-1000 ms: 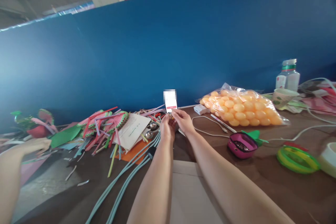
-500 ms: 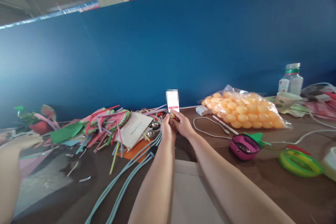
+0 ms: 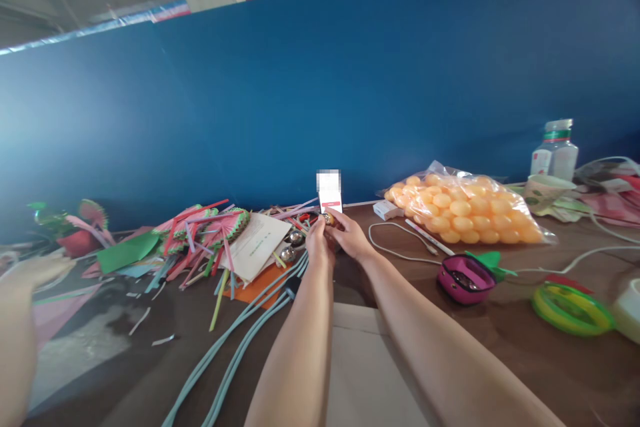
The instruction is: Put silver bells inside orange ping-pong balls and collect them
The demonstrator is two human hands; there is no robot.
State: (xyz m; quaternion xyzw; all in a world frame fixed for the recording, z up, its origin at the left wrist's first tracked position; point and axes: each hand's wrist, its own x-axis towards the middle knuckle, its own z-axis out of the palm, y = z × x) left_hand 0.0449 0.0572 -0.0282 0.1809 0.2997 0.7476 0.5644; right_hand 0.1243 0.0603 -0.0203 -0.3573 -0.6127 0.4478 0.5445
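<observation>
My left hand (image 3: 319, 240) and my right hand (image 3: 350, 239) meet in the middle, fingers closed together around a small shiny gold ball (image 3: 329, 218). Only the ball's top shows between the fingertips; its underside is hidden by the hands. Directly behind the hands a phone (image 3: 331, 200) stands upright with a lit white screen, its upper part blurred out. Left of my left hand lie two silver balls (image 3: 287, 253), beside a bundle of pale blue cords (image 3: 240, 323).
Coloured paper strips (image 3: 195, 230) and a printed sheet (image 3: 257, 243) are heaped on the left. Another person's arm (image 3: 20, 320) reaches in there. To the right lie a bag of orange balls (image 3: 470, 207), a purple pouch (image 3: 465, 280), green-yellow tape rolls (image 3: 573, 310) and a bottle (image 3: 555, 150).
The other person's hand at the left has moved slightly left and blurs. My own hands stay nearly still around the gold ball.
</observation>
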